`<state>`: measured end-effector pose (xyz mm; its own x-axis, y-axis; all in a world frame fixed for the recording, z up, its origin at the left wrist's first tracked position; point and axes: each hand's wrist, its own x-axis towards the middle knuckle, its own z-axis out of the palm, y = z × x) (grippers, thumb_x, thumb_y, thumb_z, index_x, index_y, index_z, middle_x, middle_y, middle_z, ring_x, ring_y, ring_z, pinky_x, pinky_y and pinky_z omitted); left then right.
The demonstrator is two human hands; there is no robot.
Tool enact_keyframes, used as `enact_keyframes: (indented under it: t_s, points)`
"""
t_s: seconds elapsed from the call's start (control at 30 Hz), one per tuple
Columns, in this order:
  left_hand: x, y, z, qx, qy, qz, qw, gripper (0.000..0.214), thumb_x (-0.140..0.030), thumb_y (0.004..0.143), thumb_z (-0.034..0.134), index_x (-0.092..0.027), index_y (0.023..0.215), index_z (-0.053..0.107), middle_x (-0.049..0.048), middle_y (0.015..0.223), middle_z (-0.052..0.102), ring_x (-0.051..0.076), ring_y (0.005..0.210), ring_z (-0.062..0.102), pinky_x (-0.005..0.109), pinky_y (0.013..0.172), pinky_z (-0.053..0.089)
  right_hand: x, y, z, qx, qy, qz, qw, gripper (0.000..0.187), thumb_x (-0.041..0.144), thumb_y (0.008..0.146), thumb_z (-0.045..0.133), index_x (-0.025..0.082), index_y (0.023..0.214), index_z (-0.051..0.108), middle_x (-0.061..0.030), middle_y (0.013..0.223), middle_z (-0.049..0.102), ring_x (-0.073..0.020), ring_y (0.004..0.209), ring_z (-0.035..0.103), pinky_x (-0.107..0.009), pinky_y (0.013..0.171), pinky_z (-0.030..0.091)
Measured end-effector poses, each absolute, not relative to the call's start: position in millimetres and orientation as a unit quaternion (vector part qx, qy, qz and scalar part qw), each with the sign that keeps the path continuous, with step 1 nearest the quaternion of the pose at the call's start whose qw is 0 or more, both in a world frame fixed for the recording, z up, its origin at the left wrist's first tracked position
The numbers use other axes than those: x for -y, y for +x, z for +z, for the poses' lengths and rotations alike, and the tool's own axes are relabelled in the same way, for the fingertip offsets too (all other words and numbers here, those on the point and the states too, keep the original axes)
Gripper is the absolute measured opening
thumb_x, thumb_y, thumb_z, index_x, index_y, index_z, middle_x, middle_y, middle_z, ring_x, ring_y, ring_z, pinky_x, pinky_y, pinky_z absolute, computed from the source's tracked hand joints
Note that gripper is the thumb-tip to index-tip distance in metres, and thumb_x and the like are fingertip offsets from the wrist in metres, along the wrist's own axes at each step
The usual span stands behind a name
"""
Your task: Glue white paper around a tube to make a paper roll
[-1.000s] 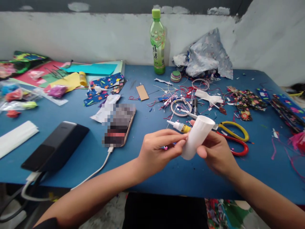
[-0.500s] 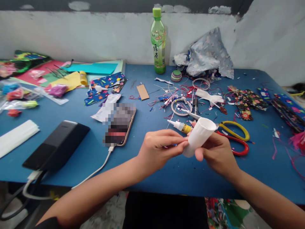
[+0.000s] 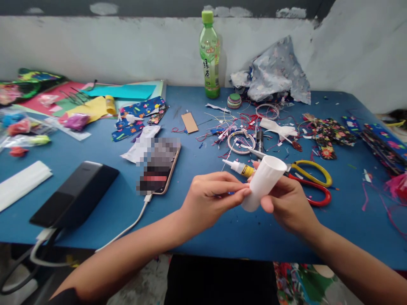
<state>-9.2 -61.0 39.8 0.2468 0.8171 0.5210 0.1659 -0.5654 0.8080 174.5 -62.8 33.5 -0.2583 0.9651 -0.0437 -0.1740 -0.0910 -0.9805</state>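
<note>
A white paper tube (image 3: 265,180) is held above the blue table (image 3: 222,228) between both my hands. My right hand (image 3: 291,203) wraps round its lower right side, thumb pressed on the paper. My left hand (image 3: 211,197) pinches the tube's left side with fingertips. Just behind the hands a small glue bottle (image 3: 238,167) with a yellow label lies on the table.
Scissors (image 3: 313,186) with yellow and red handles lie right of my hands. A phone (image 3: 159,169) on a cable and a black power bank (image 3: 74,197) sit to the left. A green bottle (image 3: 210,55) stands at the back. Thread scraps, rings, fabric and coloured paper are scattered about.
The tube and both hands have shifted only very slightly; the grip is the same.
</note>
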Motion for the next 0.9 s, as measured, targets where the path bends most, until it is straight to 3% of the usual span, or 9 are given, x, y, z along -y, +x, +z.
enact_keyframes:
  t_s: [0.5,0.9]
  points:
    - [59.4,-10.3,44.8,-0.354,0.715,0.49,0.351,0.007,-0.011,0.078,0.073,-0.014,0.081,0.079,0.0053,0.071,0.074,0.011,0.058,0.066,0.017,0.051,0.051,62.2,172.7,31.5,0.452,-0.386,0.664,0.453,0.049,0.047,0.053,0.089,0.03,0.097,0.076,-0.0004,0.089,0.076,-0.0182,0.081,0.068,-0.034,0.079,0.055]
    - [59.7,-10.5,45.1,-0.361,0.697,0.486,0.384,0.006,-0.011,0.078,0.073,-0.013,0.076,0.078,0.0053,0.069,0.074,0.011,0.058,0.065,0.017,0.052,0.05,62.9,170.5,35.3,0.445,-0.397,0.657,0.461,0.049,0.049,0.05,0.09,0.031,0.094,0.078,-0.0025,0.105,0.075,-0.0253,0.103,0.065,-0.034,0.082,0.054]
